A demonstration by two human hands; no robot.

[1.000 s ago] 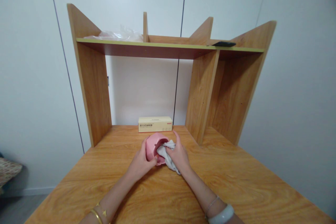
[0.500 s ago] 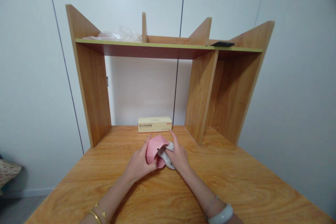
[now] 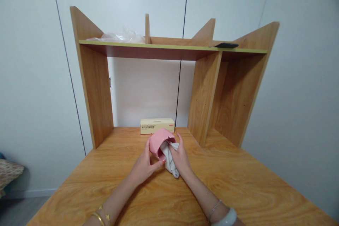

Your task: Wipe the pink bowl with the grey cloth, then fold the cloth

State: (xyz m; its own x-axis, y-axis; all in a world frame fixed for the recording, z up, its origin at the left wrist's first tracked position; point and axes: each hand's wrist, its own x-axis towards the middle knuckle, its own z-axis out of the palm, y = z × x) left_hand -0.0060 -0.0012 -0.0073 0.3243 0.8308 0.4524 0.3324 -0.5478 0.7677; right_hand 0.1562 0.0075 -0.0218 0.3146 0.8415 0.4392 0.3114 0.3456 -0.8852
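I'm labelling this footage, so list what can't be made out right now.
Head view: much of the inside of the pink container, hidden by the grey cloth and right hand.
Head view: fine print on the yellow box, too small; the container also covers part of its front.
Head view: the rest of the patterned fabric, cut off by the left edge.

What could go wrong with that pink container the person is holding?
The left hand grips the pink container at one side, so it might slip onto the wooden desk. The pale gray cloth, held by the right hand at the tilted opening, could catch on the rim. The cream box stands behind the container, so a push that way might knock it.
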